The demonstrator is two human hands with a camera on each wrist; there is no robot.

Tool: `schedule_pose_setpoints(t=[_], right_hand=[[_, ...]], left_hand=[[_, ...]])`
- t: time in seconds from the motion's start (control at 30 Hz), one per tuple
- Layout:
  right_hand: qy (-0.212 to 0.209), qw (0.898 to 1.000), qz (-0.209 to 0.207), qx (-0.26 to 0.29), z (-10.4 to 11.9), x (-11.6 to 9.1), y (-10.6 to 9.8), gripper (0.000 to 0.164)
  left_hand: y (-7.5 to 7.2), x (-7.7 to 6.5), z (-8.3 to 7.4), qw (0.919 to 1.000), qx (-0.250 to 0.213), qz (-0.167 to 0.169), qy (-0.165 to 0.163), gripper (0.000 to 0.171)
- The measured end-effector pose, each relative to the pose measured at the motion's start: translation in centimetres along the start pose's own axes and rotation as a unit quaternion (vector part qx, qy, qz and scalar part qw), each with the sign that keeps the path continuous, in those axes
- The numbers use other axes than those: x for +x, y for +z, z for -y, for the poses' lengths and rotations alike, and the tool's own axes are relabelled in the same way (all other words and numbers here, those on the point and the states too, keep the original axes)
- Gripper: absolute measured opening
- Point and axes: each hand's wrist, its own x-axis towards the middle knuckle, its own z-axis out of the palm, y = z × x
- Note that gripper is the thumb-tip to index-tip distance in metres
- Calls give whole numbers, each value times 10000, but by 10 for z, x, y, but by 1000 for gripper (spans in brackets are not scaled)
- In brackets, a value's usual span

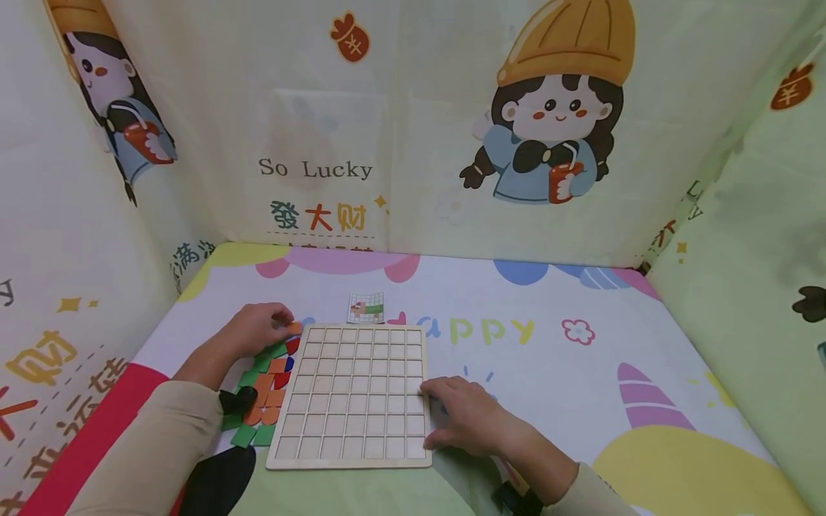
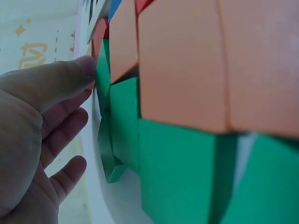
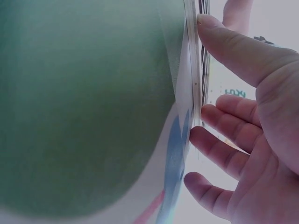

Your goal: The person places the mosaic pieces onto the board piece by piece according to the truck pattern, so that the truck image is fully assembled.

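A wooden grid board (image 1: 361, 390) with square cells lies flat on the patterned cloth in the head view. My left hand (image 1: 258, 331) is at its top left corner, with thumb and fingertips pinching an orange tile (image 1: 295, 328). Below that hand, green tiles (image 1: 245, 435), orange tiles (image 1: 263, 383) and a few red and blue ones lie close together along the board's left edge. My right hand (image 1: 467, 416) rests at the board's right edge, thumb and fingertips touching its side. In the right wrist view those fingers (image 3: 219, 149) are spread and fairly straight.
A small card (image 1: 366, 308) with a coloured grid picture lies just behind the board. Printed cloth walls (image 1: 426, 143) stand at the back and both sides. A black strap crosses the left wrist near the tiles.
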Motion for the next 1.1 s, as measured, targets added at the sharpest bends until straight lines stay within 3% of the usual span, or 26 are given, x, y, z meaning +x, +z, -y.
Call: schedule_pose_setpoints(t=[0.2,0.43,0.77,1.0,1.1], right_hand=[[-8,10000,-4,11,1,0,-1,71],[25,10000,16,16,1,1,-2,71],[39,10000,47,-6,2,0,-1,72],[126,9999,69,83,4,-1,-1,72],[75,10000,-4,49,4,-1,-1,72]], left_hand=[[-7,-5,-3,9999,-76,-53,-50,34],[-10,-24,-17,9984,146,-315,452,35],[-4,-54,-32,9956,-13,-514,785,35],[3,-71,-38,9967,-150,-407,681,32],[6,-77,-39,9957,-120,-460,789,32]])
